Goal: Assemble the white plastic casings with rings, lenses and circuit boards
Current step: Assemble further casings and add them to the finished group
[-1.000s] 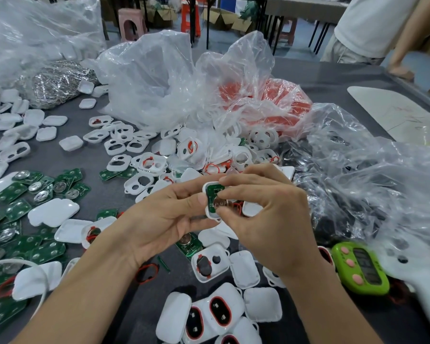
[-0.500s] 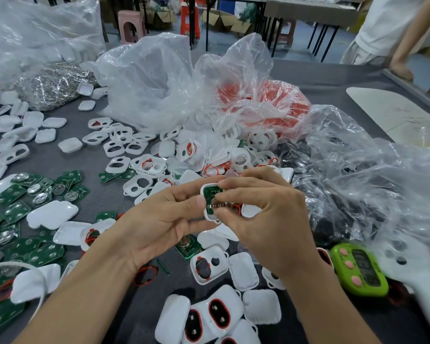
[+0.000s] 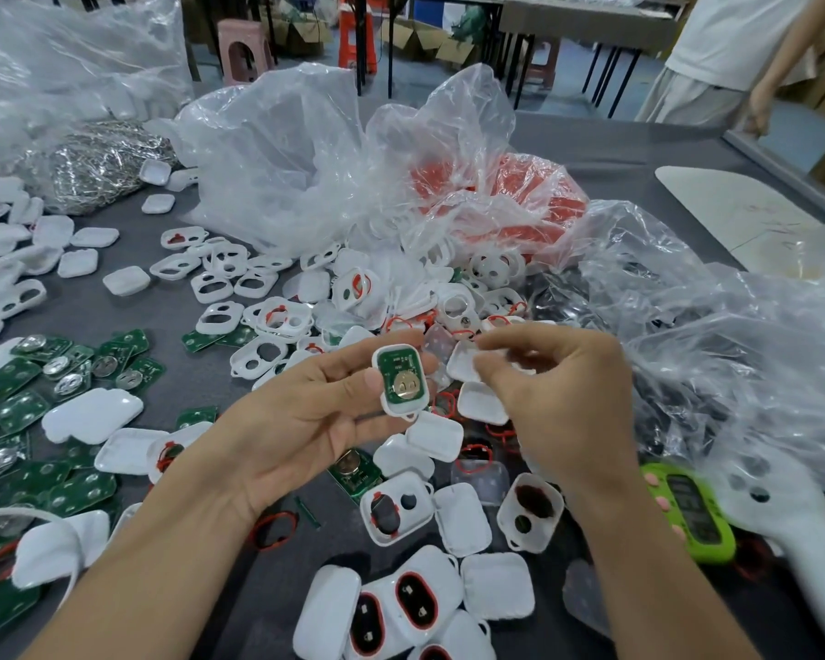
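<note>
Head view: the left hand lies palm up near centre, thumb and fingers curled round a white casing with a green circuit board seated inside. At its 3 o'clock the right hand, fingers curled, pinches a white cover. Loose boards lie at 9 o'clock on the grey table

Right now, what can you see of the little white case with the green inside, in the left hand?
The white casing is a small rounded plastic shell, open side towards the camera. A green circuit board with a shiny round metal disc sits inside. The left hand holds it, thumb on its left edge, fingers behind.
</note>
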Available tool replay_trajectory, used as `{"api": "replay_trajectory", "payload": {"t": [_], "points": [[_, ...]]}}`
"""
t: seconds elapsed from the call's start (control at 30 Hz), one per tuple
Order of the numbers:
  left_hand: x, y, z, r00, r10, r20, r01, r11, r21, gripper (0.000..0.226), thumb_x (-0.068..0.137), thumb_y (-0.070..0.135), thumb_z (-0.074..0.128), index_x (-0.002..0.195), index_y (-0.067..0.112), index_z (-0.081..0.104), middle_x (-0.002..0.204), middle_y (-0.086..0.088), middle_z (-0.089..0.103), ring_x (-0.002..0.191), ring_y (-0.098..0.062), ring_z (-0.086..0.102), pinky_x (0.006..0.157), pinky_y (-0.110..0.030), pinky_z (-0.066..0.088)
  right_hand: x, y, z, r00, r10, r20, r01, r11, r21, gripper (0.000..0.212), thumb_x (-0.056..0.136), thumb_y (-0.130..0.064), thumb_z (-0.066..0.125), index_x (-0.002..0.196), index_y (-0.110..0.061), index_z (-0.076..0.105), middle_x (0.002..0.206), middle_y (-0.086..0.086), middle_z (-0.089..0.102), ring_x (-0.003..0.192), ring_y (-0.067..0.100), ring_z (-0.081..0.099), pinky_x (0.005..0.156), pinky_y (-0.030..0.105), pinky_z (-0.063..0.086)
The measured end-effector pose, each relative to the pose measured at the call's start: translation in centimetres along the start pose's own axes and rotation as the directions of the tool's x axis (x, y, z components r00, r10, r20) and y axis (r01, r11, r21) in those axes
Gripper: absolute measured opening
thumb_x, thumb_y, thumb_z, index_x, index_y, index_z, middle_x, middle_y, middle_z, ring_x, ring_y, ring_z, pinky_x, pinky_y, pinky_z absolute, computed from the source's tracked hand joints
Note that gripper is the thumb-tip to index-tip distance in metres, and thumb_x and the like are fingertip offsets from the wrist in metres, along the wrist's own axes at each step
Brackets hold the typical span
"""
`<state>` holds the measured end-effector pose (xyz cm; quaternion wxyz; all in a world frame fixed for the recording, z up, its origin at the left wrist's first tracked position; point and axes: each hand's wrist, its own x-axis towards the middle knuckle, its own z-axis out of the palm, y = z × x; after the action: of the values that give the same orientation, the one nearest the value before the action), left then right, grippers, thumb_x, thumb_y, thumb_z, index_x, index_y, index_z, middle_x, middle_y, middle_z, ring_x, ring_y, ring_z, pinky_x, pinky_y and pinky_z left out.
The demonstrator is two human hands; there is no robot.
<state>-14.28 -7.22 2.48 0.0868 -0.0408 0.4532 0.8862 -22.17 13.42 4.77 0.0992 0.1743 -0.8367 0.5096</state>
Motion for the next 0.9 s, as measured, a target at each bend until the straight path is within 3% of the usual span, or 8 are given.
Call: {"api": "replay_trajectory", "payload": {"t": [0.13,0.23,0.33,0.43,0.5,0.6,0.83,0.9], "points": [[0.0,0.2,0.0,1.0,0.008,-0.018,-0.008,1.0,-0.024,0.044,0.082,0.01,0.078,0.125,0.014,0.073,0.132,-0.015,0.068,0.113,-0.025,0.072,0.084,-0.036,0.062,0.9,1.1,-1.2,0.978,0.155,0.139,-0.083,0.903,-0.421,0.013,0.073,-0.031,0.086,0.082,-0.038,0.08,0.08,-0.023,0.073,0.071,-0.002,0.062,0.064,0.011,0.042],[0.0,0.3,0.0,1.0,0.0,-0.026,0.0,1.0,-0.029,0.051,0.075,0.013,0.085,0.125,0.014,0.074,0.132,-0.015,0.068,0.112,-0.025,0.072,0.081,-0.033,0.061,0.8,1.0,-0.8,0.933,0.245,0.263,-0.065,0.835,-0.547,0.023,0.07,-0.045,0.085,0.092,-0.043,0.078,0.097,-0.006,0.074,0.094,0.014,0.063,0.084,0.026,0.052],[-0.1,0.3,-0.1,1.0,0.001,-0.006,-0.002,1.0,-0.016,0.069,0.063,0.021,0.097,0.127,0.015,0.072,0.134,-0.015,0.068,0.115,-0.026,0.07,0.084,-0.033,0.061,0.5,0.7,-0.2,0.94,0.236,0.246,-0.064,0.83,-0.554,0.019,0.072,-0.048,0.086,0.069,-0.037,0.072,0.085,-0.004,0.07,0.087,0.018,0.064,0.08,0.033,0.055],[-0.1,0.3,-0.2,1.0,0.001,-0.013,-0.001,0.999,-0.034,0.059,0.071,0.018,0.092,0.127,0.014,0.072,0.133,-0.016,0.068,0.115,-0.026,0.07,0.083,-0.033,0.061,0.4,0.5,-0.2,0.976,0.177,0.129,-0.083,0.845,-0.529,0.013,0.076,-0.03,0.083,0.069,-0.032,0.073,0.066,-0.011,0.067,0.07,0.016,0.065,0.066,0.033,0.056],[-0.1,0.2,-0.2,1.0,0.005,-0.022,-0.006,0.999,-0.039,0.039,0.087,0.011,0.072,0.125,0.014,0.073,0.133,-0.016,0.068,0.115,-0.026,0.07,0.083,-0.033,0.061,0.2,0.1,-0.2,0.986,0.126,0.105,-0.047,0.831,-0.554,0.012,0.08,-0.02,0.076,0.08,-0.032,0.076,0.072,-0.007,0.072,0.074,0.024,0.067,0.067,0.035,0.056],[0.0,0.1,-0.2,0.999,0.008,-0.047,-0.008,1.0,-0.001,0.039,0.09,0.006,0.057,0.123,0.016,0.075,0.131,-0.015,0.069,0.114,-0.025,0.071,0.082,-0.032,0.061,-0.4,-0.4,0.3,0.977,0.098,0.188,0.026,0.826,-0.563,0.035,0.085,-0.012,0.065,0.106,-0.037,0.078,0.1,-0.001,0.079,0.098,0.031,0.07,0.085,0.041,0.058],[0.0,0.2,0.0,0.999,0.013,-0.052,-0.013,1.0,-0.01,0.04,0.088,0.006,0.056,0.123,0.014,0.074,0.129,-0.015,0.07,0.111,-0.025,0.072,0.079,-0.032,0.062,0.0,-0.8,-1.2,0.907,0.158,0.39,0.047,0.883,-0.467,0.02,0.072,-0.031,0.083,0.089,-0.041,0.08,0.115,-0.026,0.071,0.109,0.002,0.065,0.094,0.03,0.054],[-0.1,0.3,0.0,0.999,0.015,-0.052,-0.015,1.0,-0.011,0.04,0.088,0.006,0.055,0.124,0.013,0.073,0.129,-0.015,0.07,0.11,-0.024,0.073,0.079,-0.032,0.062,0.4,-0.3,-1.8,0.898,0.201,0.391,-0.005,0.894,-0.449,0.018,0.068,-0.031,0.086,0.082,-0.042,0.08,0.083,-0.033,0.071,0.078,-0.008,0.064,0.068,0.014,0.051]]}}
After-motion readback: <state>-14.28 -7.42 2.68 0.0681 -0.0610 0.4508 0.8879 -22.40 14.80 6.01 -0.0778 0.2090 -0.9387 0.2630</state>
